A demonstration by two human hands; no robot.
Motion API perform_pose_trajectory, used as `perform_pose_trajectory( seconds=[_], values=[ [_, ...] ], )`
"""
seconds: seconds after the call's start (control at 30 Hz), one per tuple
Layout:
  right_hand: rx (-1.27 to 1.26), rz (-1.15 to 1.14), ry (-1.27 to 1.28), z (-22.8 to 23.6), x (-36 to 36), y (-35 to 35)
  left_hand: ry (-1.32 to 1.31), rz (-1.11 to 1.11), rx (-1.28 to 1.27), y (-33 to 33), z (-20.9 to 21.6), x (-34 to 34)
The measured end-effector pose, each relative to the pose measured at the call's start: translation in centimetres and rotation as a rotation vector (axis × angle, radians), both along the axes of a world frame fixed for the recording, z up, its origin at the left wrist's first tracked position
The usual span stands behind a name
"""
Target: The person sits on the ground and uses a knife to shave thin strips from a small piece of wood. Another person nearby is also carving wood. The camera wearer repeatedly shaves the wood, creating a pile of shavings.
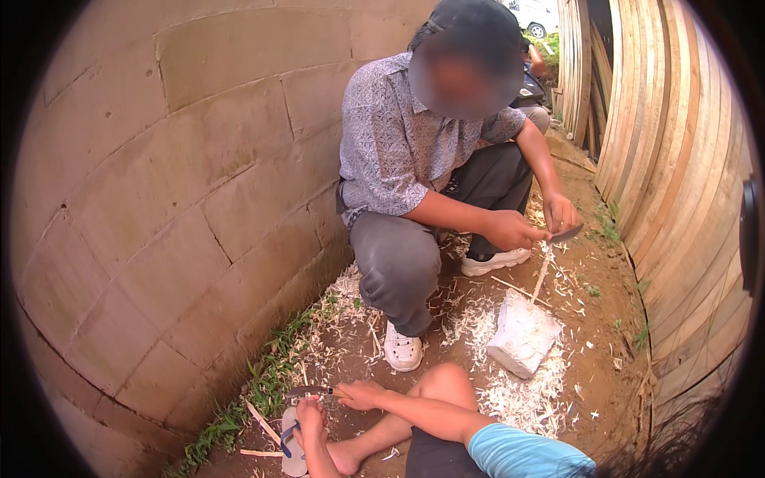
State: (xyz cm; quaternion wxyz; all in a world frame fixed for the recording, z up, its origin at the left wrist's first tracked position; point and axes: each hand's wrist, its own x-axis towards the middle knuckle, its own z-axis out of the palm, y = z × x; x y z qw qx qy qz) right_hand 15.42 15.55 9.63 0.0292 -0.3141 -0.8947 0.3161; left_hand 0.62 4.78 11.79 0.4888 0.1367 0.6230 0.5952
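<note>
My right hand [362,395] is closed round the handle of a knife [307,391], whose dark blade points left. Close under the blade is my left hand [311,417], its fingers pinched together; what sits in them is too small to make out. Below my hands a flip-flop [292,458] with a dark blue strap lies by my bare foot. Facing me, a squatting person holds a dark curved knife [567,233] against a pale wood stick [542,272], whose lower end meets a whitish block [523,334].
White wood shavings [530,406] cover much of the dirt ground. A concrete block wall [183,207] rises on the left with grass [267,382] along its foot. Upright wooden planks [677,175] line the right side. Thin strips of wood [263,422] lie near the flip-flop. Farther back sits another person.
</note>
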Motion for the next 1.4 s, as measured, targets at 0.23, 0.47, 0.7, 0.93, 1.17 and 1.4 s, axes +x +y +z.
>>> perform_pose_trajectory(
  seconds=[0.23, 0.47, 0.7, 0.93, 1.17, 1.4],
  values=[
    [-0.003, -0.101, 0.009, -1.3, 0.7, 0.0, -0.077, 0.020, 0.024, -0.1, 1.3, 0.1],
    [-0.029, -0.111, -0.130, -2.0, 0.3, 0.6, -0.075, 0.023, 0.040, 0.0, 1.2, 0.2],
    [0.209, -0.121, -0.055, -3.5, -0.1, 1.1, -0.005, -0.126, 0.073, 0.4, 0.3, 0.0],
    [0.431, -0.215, 0.342, -1.4, -0.7, 1.3, 0.095, -0.249, 0.016, 0.4, 0.8, 1.7],
    [0.267, -0.233, 0.311, -0.5, -0.6, 2.0, 0.109, -0.322, -0.079, 0.8, -1.5, 1.0],
    [0.197, -0.198, 0.399, 0.4, -0.5, 1.2, 0.084, -0.378, -0.092, 0.4, -1.0, 0.9]
  ],
)
